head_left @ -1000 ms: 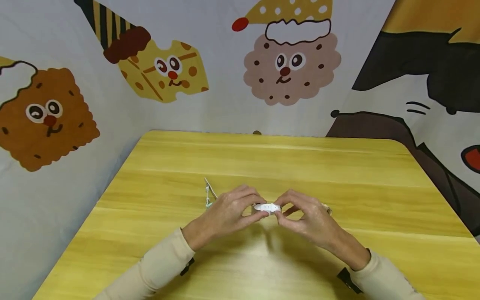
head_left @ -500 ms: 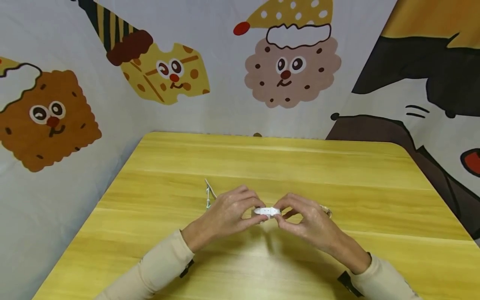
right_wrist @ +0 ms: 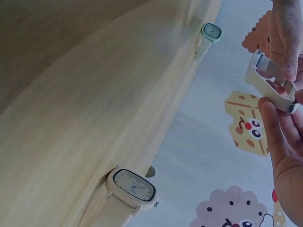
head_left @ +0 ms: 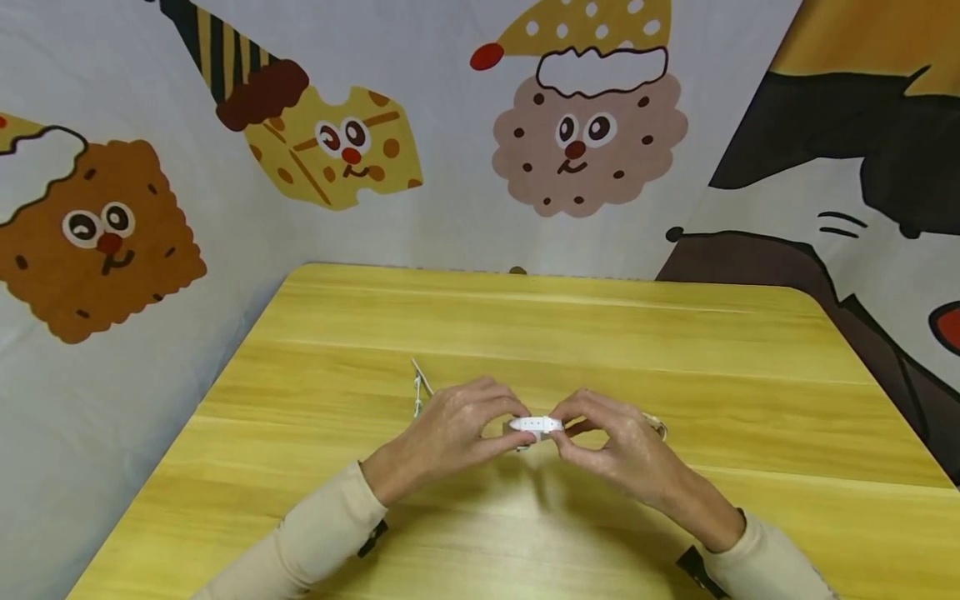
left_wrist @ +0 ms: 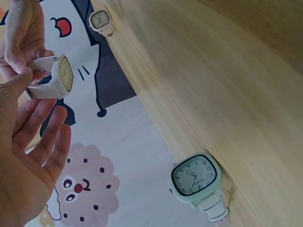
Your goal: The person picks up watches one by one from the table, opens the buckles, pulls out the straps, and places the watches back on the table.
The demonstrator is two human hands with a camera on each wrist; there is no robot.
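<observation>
A white wristwatch [head_left: 534, 425] is held up between both hands above the table, its strap bent round into a loop. My left hand [head_left: 468, 421] pinches the strap's tip side between thumb and index finger. On the other side, my right hand [head_left: 611, 429] pinches the strap near its small keeper band. The watch's round-cornered case [left_wrist: 65, 75] faces away from the hands in the left wrist view. Some of the strap and buckle is hidden behind fingers.
A mint-green watch [left_wrist: 196, 177] stands on the wooden table [head_left: 540, 333], left of the hands. To their right is a beige watch [right_wrist: 135, 185], mostly hidden by the right hand in the head view. A cartoon-printed cloth [head_left: 450, 233] hangs behind and beside the table.
Both hands keep their pinch on the white watch and stay nearly in place. The watch tilts slightly, with a little more showing below the strap. The head view shifts a little.
</observation>
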